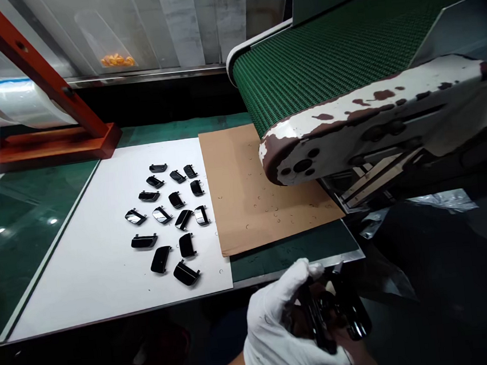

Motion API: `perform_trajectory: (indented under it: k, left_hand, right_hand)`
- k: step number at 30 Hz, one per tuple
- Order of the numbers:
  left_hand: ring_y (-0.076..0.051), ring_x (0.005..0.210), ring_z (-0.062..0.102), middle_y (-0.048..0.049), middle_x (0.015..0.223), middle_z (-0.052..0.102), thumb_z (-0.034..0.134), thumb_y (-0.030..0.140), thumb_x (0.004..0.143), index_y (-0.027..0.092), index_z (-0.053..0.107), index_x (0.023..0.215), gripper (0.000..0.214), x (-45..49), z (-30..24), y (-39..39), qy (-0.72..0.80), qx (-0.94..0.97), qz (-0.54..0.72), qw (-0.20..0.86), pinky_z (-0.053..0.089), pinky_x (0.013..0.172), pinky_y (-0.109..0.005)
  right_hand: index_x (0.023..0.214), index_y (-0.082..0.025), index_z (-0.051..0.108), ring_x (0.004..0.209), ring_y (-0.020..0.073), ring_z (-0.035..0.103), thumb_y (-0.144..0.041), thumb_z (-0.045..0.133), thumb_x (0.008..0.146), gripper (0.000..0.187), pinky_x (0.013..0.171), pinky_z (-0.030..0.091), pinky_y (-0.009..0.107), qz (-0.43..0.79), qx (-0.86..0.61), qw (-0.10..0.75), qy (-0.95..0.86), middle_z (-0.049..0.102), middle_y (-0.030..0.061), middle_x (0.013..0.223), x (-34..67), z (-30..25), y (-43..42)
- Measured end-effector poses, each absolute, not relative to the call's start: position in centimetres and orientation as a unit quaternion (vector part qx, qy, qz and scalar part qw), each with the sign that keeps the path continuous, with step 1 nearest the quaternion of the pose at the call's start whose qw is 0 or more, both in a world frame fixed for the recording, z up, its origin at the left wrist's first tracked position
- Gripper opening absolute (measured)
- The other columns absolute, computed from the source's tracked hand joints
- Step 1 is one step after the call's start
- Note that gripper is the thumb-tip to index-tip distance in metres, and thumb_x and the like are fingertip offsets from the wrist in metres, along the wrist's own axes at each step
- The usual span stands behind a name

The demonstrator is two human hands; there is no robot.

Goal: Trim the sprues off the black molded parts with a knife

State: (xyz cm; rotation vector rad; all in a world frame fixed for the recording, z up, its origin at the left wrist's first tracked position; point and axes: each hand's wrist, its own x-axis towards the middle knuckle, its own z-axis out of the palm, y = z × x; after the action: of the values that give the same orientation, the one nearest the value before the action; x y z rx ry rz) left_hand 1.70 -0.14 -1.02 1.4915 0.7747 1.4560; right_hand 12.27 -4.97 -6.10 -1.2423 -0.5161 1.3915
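My left hand (279,328), in a white glove, is closed on a glossy black plastic part (314,316) below the table's front edge. Right beside it is my right hand (355,355), bare and in shadow, with more black plastic parts (353,307) resting in it; most of its fingers are hidden behind the parts and the glove. Several similar small black parts (176,200) with little pegs lie spread over a white sheet (83,267) on the table, apart from both hands.
A brown cardboard sheet (246,205) with small dark curled bits lies beside the white sheet. Above its right side juts a green conveyor belt (322,66) with a chipped white frame. A red stand (42,64) with clear film rolls (24,103) is at left. Plastic bags (443,201) lie at right.
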Motion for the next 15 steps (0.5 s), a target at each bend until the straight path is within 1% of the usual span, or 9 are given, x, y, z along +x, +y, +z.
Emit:
perform_trajectory:
  k: [2,4,6,8,10,11,13,15]
  left_hand:
    - [-0.024,0.096,0.071,-0.0036,0.113,0.07,0.089,0.022,0.053,0.025,0.057,0.129,0.083,1.2,-0.8,0.4,0.311,0.629,0.559,0.441,0.057,0.091,-0.029]
    - [-0.023,0.091,0.071,-0.0037,0.105,0.071,0.09,0.025,0.056,0.022,0.061,0.125,0.074,0.4,-0.4,1.2,0.301,0.659,0.507,0.468,0.057,0.089,-0.029]
    - [-0.022,0.087,0.069,-0.0043,0.099,0.071,0.089,0.03,0.061,0.019,0.065,0.119,0.064,-0.4,-0.2,1.8,0.298,0.687,0.436,0.499,0.056,0.085,-0.029]
    - [-0.022,0.089,0.068,-0.0052,0.101,0.071,0.089,0.033,0.062,0.017,0.068,0.115,0.059,-1.1,0.0,2.3,0.306,0.714,0.355,0.52,0.055,0.086,-0.029]
    - [-0.022,0.092,0.067,-0.0047,0.103,0.07,0.089,0.031,0.062,0.018,0.069,0.113,0.057,-1.6,-0.1,2.5,0.314,0.736,0.286,0.527,0.054,0.088,-0.029]
    - [-0.021,0.093,0.067,-0.004,0.104,0.07,0.089,0.029,0.062,0.019,0.068,0.115,0.057,-1.7,-0.2,2.4,0.315,0.745,0.258,0.529,0.053,0.088,-0.028]
    - [-0.02,0.094,0.066,-0.0016,0.103,0.07,0.088,0.025,0.063,0.021,0.067,0.115,0.056,-1.8,-0.4,2.2,0.314,0.76,0.21,0.529,0.053,0.087,-0.027]
    - [-0.021,0.095,0.065,-0.0002,0.102,0.07,0.087,0.023,0.064,0.023,0.067,0.113,0.053,-1.6,-0.8,1.7,0.316,0.771,0.181,0.523,0.052,0.088,-0.027]
  right_hand:
    - [0.068,-0.03,0.072,0.032,0.0096,0.038,-0.053,0.086,0.052,0.032,0.028,0.033,0.023,0.602,-0.514,0.581,-0.19,0.062,-0.0009,0.053,13.3,-5.1,-4.5]
    - [0.066,-0.03,0.071,0.031,0.0047,0.033,-0.053,0.086,0.054,0.03,0.032,0.037,0.021,0.604,-0.505,0.59,-0.18,0.063,-0.004,0.057,14.6,-4.1,-4.1]
    - [0.069,-0.031,0.071,0.033,0.0032,0.034,-0.046,0.088,0.053,0.028,0.039,0.042,0.021,0.602,-0.504,0.593,-0.181,0.066,-0.0052,0.061,15.9,-3.1,-4.1]
    - [0.071,-0.027,0.072,0.038,0.0064,0.041,-0.037,0.09,0.053,0.028,0.044,0.045,0.023,0.605,-0.514,0.573,-0.203,0.064,-0.0034,0.059,16.8,-2.3,-4.2]
    - [0.064,-0.021,0.068,0.044,0.0115,0.046,-0.034,0.088,0.055,0.025,0.045,0.044,0.025,0.597,-0.55,0.523,-0.26,0.057,-0.0024,0.052,17.3,-1.7,-4.5]
    - [0.06,-0.02,0.066,0.046,0.0133,0.047,-0.034,0.086,0.058,0.025,0.047,0.044,0.026,0.588,-0.574,0.486,-0.296,0.054,-0.0023,0.051,17.5,-1.5,-4.7]
    - [0.056,-0.019,0.061,0.052,0.0151,0.047,-0.037,0.078,0.066,0.026,0.05,0.042,0.027,0.57,-0.613,0.407,-0.365,0.051,-0.0025,0.052,17.8,-1.2,-5.0]
    - [0.057,-0.02,0.059,0.056,0.0152,0.044,-0.039,0.07,0.072,0.027,0.053,0.039,0.026,0.568,-0.632,0.336,-0.407,0.048,-0.0027,0.055,18.0,-1.2,-5.3]
